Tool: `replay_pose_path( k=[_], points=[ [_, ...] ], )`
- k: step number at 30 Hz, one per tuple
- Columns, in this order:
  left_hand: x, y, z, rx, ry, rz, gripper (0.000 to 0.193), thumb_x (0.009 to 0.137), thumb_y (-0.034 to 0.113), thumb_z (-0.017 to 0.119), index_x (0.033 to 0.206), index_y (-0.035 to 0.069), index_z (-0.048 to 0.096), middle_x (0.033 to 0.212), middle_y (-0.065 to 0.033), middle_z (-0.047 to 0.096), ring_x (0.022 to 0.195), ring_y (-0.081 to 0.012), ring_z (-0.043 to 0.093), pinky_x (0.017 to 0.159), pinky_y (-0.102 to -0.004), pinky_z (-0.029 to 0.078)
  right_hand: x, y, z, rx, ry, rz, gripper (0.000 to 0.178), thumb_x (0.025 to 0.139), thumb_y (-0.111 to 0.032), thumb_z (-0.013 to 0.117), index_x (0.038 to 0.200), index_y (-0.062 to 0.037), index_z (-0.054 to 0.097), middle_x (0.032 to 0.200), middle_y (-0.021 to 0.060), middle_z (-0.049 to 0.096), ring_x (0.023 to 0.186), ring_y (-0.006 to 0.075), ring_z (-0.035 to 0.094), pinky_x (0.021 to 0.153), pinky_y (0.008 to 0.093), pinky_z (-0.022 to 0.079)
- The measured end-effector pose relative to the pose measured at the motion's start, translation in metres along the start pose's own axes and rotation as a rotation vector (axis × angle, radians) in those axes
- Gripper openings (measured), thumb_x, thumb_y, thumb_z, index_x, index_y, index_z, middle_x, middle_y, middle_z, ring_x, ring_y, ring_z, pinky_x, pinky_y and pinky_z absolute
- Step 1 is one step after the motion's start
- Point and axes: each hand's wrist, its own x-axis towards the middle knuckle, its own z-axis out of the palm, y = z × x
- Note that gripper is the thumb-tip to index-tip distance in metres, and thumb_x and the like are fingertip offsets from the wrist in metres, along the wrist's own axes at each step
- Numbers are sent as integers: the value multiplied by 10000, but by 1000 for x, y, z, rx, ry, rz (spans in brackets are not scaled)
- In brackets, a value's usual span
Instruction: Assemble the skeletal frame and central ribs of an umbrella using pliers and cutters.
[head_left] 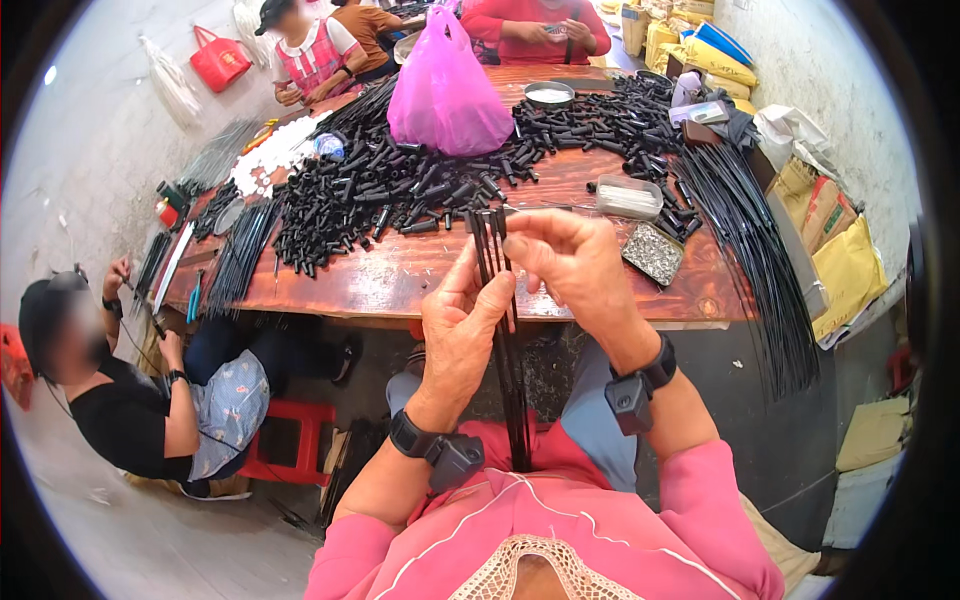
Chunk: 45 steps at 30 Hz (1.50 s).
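Observation:
My left hand is closed round several long, thin black rods. They stand nearly upright before me, thicker at their upper ends, with the lower ends down at my lap. Beside those upper ends, my right hand has thumb and fingertips pinched together; what lies between them is too small to make out. Beyond my hands, a heap of short black tubes spreads over the wooden table. Right of my right hand are a tin of small metal pieces and a clear plastic box.
A large bundle of black rods overhangs the table's right edge. A purple plastic bag and a round tin stand farther back. At left, a co-worker sits by a red stool; other people sit across. Yellow sacks line the right wall.

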Motion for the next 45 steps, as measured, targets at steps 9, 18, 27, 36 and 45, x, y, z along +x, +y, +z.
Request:
replay_pose_path(
  k=[9,18,27,36,45],
  points=[
    [13,8,9,156,-70,-30,354,996,255,518,1162,-50,588,946,-78,668,797,-124,651,656,-252,543,8,1,-11,147,-8,-47,137,820,-96,767,850,12,688,687,8,643,573,34,548,473,191,431],
    [41,30,16,-78,-40,-141,449,1008,427,446,983,4,596,709,-106,633,553,-173,621,495,-269,509,13,-10,-6,281,-93,-61,161,853,-83,728,928,54,688,714,61,666,550,70,574,449,216,452],
    [29,30,18,-63,61,-54,388,1015,378,437,1023,18,583,707,-71,597,512,-153,569,463,-265,480,16,-4,-2,336,-109,-74,198,911,-152,670,971,33,705,694,42,665,518,51,542,424,198,414],
    [24,30,21,-174,45,-27,401,1017,387,432,1092,15,564,792,-66,592,543,-130,561,466,-258,488,29,-3,-5,620,-346,106,282,959,-204,571,839,31,671,604,28,565,442,66,485,369,210,374],
    [28,37,1,-112,54,-176,349,993,378,485,1036,47,589,823,-71,644,586,-163,625,523,-291,527,16,-8,-3,525,-282,210,237,898,-222,681,842,8,665,673,48,633,441,63,486,362,195,333]
  ],
)
